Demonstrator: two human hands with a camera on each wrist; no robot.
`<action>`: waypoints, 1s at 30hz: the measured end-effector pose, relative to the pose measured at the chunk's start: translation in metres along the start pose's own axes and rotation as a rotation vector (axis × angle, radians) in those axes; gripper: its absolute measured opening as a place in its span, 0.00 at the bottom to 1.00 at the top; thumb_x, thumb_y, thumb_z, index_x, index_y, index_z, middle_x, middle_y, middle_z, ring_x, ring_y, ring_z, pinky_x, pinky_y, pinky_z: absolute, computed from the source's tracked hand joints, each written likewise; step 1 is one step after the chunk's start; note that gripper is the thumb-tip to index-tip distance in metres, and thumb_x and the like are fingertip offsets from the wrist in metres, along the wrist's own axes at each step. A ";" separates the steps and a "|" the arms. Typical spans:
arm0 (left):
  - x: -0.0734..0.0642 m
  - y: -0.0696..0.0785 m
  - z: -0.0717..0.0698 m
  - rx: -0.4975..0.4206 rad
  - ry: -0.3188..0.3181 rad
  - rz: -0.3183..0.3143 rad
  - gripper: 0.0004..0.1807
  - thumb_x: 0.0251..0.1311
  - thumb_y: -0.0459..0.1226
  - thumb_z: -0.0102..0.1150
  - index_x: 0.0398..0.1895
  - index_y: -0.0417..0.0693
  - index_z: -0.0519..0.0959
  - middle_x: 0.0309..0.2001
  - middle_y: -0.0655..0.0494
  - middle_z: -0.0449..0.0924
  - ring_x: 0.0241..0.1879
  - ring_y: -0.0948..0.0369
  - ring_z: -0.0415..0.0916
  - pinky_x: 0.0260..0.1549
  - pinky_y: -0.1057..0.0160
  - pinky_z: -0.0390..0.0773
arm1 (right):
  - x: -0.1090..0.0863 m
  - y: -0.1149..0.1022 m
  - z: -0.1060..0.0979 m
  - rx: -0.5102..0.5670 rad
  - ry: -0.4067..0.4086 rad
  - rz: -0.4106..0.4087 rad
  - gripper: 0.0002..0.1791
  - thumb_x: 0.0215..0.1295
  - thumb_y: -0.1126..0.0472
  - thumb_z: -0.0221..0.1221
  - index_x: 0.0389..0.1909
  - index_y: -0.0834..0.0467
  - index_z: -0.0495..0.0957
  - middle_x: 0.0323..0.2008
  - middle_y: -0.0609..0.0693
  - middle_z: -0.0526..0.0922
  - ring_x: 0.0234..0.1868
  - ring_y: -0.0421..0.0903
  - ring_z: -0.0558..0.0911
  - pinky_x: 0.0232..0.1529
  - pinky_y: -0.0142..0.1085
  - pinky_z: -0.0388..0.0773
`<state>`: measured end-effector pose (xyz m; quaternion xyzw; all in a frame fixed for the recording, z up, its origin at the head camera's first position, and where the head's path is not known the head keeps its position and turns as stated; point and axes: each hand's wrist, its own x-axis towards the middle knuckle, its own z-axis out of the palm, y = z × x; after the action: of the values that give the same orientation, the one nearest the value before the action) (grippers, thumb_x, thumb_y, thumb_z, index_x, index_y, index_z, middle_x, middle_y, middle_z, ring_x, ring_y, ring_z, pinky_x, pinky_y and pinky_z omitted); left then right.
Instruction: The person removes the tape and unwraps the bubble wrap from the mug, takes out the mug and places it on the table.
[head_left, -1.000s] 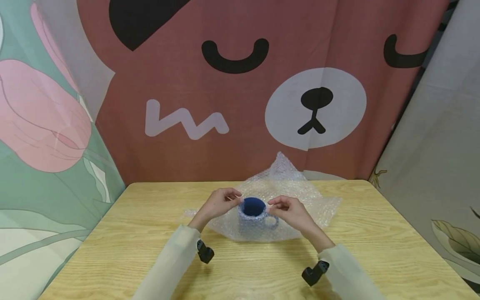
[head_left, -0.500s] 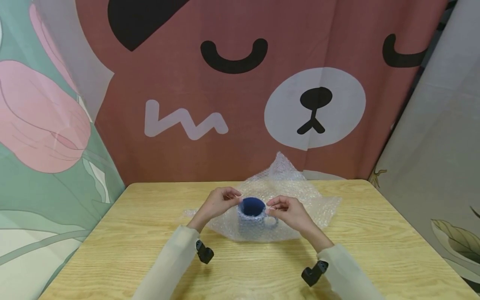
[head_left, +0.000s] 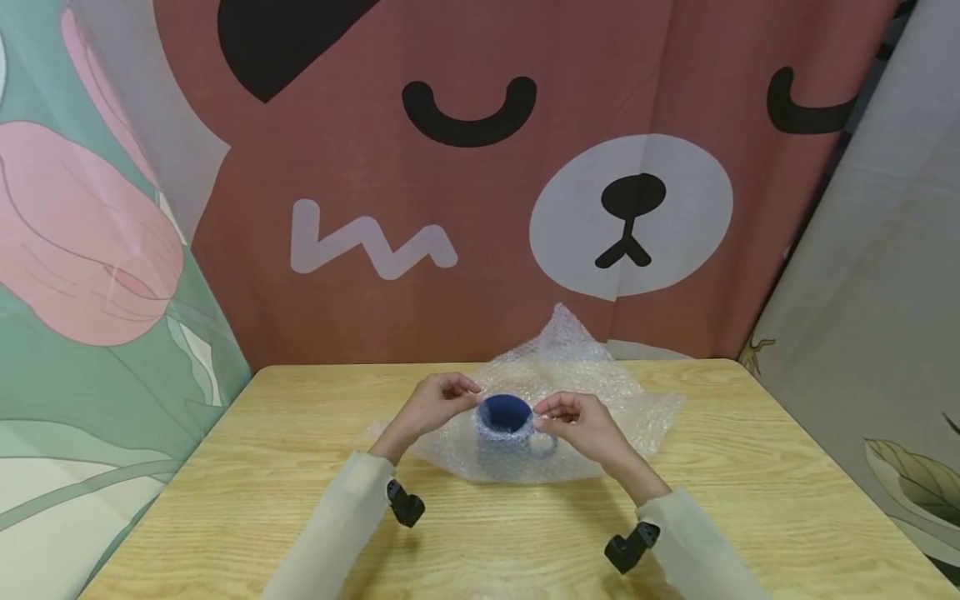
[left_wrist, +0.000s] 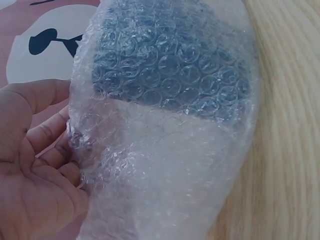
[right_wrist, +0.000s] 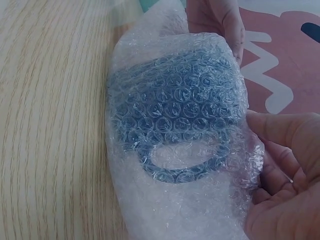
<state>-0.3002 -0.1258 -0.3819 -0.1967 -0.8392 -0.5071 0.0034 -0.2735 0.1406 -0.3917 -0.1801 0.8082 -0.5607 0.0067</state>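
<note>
A blue mug stands upright on the table, its rim uncovered and its body behind a raised fold of clear bubble wrap. My left hand is at the mug's left, thumb and curled fingers pinching the wrap's upper edge. On the opposite side, my right hand grips the wrap's edge above the handle. In the right wrist view the mug's handle shows through the bubbles, pointing to the right hand. The left wrist view has the mug's side blurred behind the bubble wrap.
The rest of the wrap spreads behind the mug, one corner standing up against the bear-print curtain. A light wooden table reaches to this curtain. Other printed curtains hang at the sides.
My left hand has shifted slightly to the left, a little away from the mug's rim. The right hand and the mug stay nearly where they were.
</note>
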 end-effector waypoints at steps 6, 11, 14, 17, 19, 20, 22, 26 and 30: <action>-0.002 -0.002 -0.004 -0.019 -0.044 0.004 0.11 0.64 0.36 0.61 0.45 0.38 0.82 0.31 0.55 0.80 0.31 0.59 0.75 0.31 0.62 0.76 | -0.001 0.000 -0.002 -0.014 -0.030 -0.001 0.08 0.62 0.64 0.65 0.40 0.62 0.84 0.35 0.51 0.83 0.33 0.46 0.76 0.32 0.34 0.74; -0.005 0.000 -0.007 -0.039 -0.060 0.004 0.11 0.65 0.35 0.60 0.46 0.38 0.82 0.32 0.54 0.80 0.31 0.60 0.74 0.32 0.63 0.76 | -0.002 -0.001 -0.002 -0.026 -0.034 -0.008 0.07 0.63 0.63 0.64 0.40 0.62 0.85 0.38 0.51 0.84 0.34 0.46 0.76 0.32 0.34 0.74; -0.006 0.001 -0.008 -0.053 -0.062 0.005 0.11 0.66 0.34 0.59 0.47 0.37 0.82 0.32 0.54 0.81 0.32 0.60 0.74 0.32 0.63 0.76 | -0.003 -0.002 -0.002 -0.032 -0.034 -0.032 0.07 0.64 0.64 0.64 0.40 0.62 0.84 0.40 0.53 0.84 0.35 0.47 0.76 0.32 0.34 0.73; -0.006 0.000 -0.008 -0.064 -0.064 0.004 0.11 0.66 0.34 0.59 0.47 0.36 0.81 0.34 0.53 0.81 0.33 0.59 0.75 0.33 0.62 0.77 | -0.005 -0.004 -0.002 -0.036 -0.030 -0.037 0.07 0.64 0.64 0.63 0.40 0.62 0.85 0.41 0.53 0.84 0.36 0.48 0.76 0.32 0.35 0.74; -0.006 -0.001 -0.009 -0.067 -0.064 0.009 0.12 0.66 0.34 0.58 0.47 0.36 0.81 0.35 0.53 0.81 0.33 0.59 0.76 0.34 0.62 0.77 | -0.005 -0.005 -0.002 -0.041 -0.024 -0.035 0.06 0.64 0.65 0.63 0.40 0.61 0.85 0.41 0.52 0.84 0.36 0.48 0.76 0.32 0.36 0.74; -0.007 -0.001 -0.009 -0.072 -0.064 0.012 0.11 0.66 0.34 0.58 0.47 0.36 0.81 0.35 0.53 0.81 0.34 0.58 0.76 0.34 0.61 0.78 | -0.006 -0.005 -0.002 -0.045 -0.021 -0.033 0.06 0.63 0.65 0.64 0.40 0.60 0.85 0.41 0.51 0.84 0.36 0.48 0.76 0.32 0.36 0.74; -0.009 0.002 -0.009 -0.081 -0.063 0.018 0.12 0.66 0.33 0.58 0.47 0.34 0.80 0.36 0.51 0.81 0.34 0.57 0.76 0.36 0.60 0.78 | -0.006 -0.005 -0.002 -0.053 -0.011 -0.035 0.06 0.63 0.66 0.64 0.40 0.59 0.86 0.41 0.50 0.84 0.37 0.49 0.77 0.32 0.36 0.74; -0.012 0.006 -0.009 -0.101 -0.057 0.025 0.13 0.66 0.32 0.58 0.48 0.31 0.79 0.36 0.49 0.81 0.35 0.55 0.77 0.37 0.57 0.79 | -0.008 -0.005 -0.003 -0.064 0.011 -0.045 0.06 0.62 0.66 0.65 0.39 0.58 0.86 0.41 0.50 0.85 0.37 0.48 0.78 0.32 0.36 0.75; -0.009 -0.003 -0.009 -0.123 -0.044 0.018 0.13 0.65 0.34 0.60 0.48 0.33 0.80 0.35 0.52 0.81 0.34 0.58 0.76 0.36 0.62 0.78 | -0.011 -0.006 -0.005 -0.069 0.027 -0.047 0.07 0.61 0.65 0.65 0.39 0.58 0.86 0.41 0.50 0.85 0.38 0.48 0.78 0.33 0.36 0.75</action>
<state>-0.2948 -0.1372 -0.3821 -0.2153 -0.8044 -0.5533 -0.0228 -0.2629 0.1466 -0.3864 -0.1916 0.8226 -0.5348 -0.0237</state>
